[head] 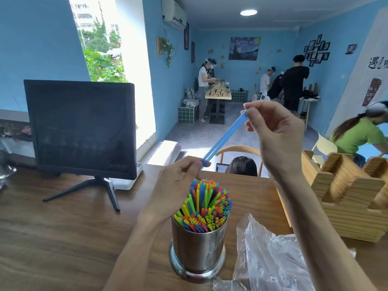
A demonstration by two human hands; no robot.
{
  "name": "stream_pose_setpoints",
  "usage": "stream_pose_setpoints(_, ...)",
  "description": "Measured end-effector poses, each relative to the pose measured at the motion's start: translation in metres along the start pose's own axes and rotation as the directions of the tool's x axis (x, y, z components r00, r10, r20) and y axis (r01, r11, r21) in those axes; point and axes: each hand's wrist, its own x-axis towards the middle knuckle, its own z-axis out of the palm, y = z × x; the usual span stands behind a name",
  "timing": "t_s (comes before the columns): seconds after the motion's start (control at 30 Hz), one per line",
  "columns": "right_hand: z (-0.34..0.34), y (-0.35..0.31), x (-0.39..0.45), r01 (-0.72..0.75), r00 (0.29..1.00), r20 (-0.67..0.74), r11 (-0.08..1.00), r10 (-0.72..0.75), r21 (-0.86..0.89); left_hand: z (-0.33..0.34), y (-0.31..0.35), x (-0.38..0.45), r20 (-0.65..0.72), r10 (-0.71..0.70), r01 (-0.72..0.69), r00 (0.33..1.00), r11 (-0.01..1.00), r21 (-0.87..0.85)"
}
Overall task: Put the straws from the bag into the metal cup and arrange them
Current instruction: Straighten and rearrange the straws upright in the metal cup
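Blue plastic is what both hands hold: a pair of blue straws stretched in the air above the metal cup, slanting from low at the left to high at the right. The left hand pinches their lower end between curled fingers, and the right hand pinches the upper end with its fingertips, so both hands are closed on the straws.

The cup stands on the wooden counter near the person, already packed with bundled straws in green, yellow, red and blue that fan toward the far side. The clear plastic bag lies crumpled just to the right of the cup and looks empty, though its folds may hide something.

The task seems nearly finished, with these two left to seat. The risk lies in how full the cup is: pushed down at a slant, the thin straws could buckle or catch on the ends of those already standing. A hard push might also tip the narrow cup toward the bag, or knock loose straws out over the rim.
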Motion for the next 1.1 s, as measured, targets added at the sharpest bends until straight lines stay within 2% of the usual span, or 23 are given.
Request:
stream_pose_setpoints(0.07,-0.002,0.009,-0.004,-0.058,0.996,-0.062,0.998,0.060,0.028,-0.009,0.001,-0.001,-0.029,-0.040,0.035,0.999,0.986,-0.162)
stream_pose_setpoints(0.13,-0.005,0.018,-0.012,-0.122,0.990,-0.060,0.991,0.125,0.050,-0.019,0.000,-0.002,-0.128,-0.098,0.058,0.987,0.957,-0.283)
stream_pose_setpoints(0.23,-0.012,0.028,-0.033,-0.208,0.970,0.138,0.977,0.199,0.054,-0.040,0.003,0.000,-0.307,-0.245,0.066,0.920,0.868,-0.493)
stream_pose_setpoints(0.33,-0.010,0.034,-0.058,-0.204,0.887,0.392,0.969,0.245,-0.142,-0.059,0.011,0.007,-0.365,-0.300,-0.009,0.881,0.762,-0.647)
stream_pose_setpoints(0.47,0.003,0.040,-0.081,-0.052,0.745,0.621,0.950,0.242,-0.307,-0.050,0.022,0.009,-0.398,-0.160,-0.082,0.903,0.846,-0.526)
stream_pose_setpoints(0.53,0.005,0.040,-0.080,-0.036,0.707,0.663,0.949,0.246,-0.314,-0.038,0.023,0.007,-0.366,-0.090,-0.087,0.926,0.893,-0.441)
stream_pose_setpoints(0.6,0.003,0.045,-0.073,-0.103,0.779,0.574,0.955,0.251,-0.278,-0.031,0.021,0.005,-0.292,-0.051,-0.072,0.955,0.915,-0.397)
stream_pose_setpoints(0.67,0.000,0.057,-0.061,-0.215,0.866,0.403,0.948,0.296,-0.235,-0.027,0.019,0.001,-0.195,-0.039,-0.033,0.980,0.935,-0.353)
stream_pose_setpoints(0.7,-0.001,0.064,-0.055,-0.258,0.872,0.354,0.932,0.338,-0.253,-0.024,0.017,-0.002,-0.154,-0.029,-0.019,0.988,0.952,-0.305)
stream_pose_setpoints(0.73,-0.001,0.071,-0.050,-0.293,0.849,0.353,0.907,0.393,-0.303,-0.021,0.014,-0.005,-0.123,-0.021,-0.010,0.992,0.970,-0.244)
stream_pose_setpoints(0.83,-0.002,0.089,-0.048,-0.338,0.709,0.459,0.829,0.535,-0.445,-0.012,0.003,-0.013,-0.085,-0.009,0.003,0.996,0.998,-0.064)
stream_pose_setpoints(0.93,0.000,0.094,-0.052,-0.345,0.619,0.537,0.813,0.573,-0.470,-0.008,-0.007,-0.021,-0.036,0.002,0.001,0.999,0.996,0.089)
stream_pose_setpoints(1.1,0.006,0.098,-0.049,-0.351,0.599,0.547,0.805,0.585,-0.478,-0.010,-0.017,-0.022,-0.014,-0.006,0.008,1.000,0.986,0.168)
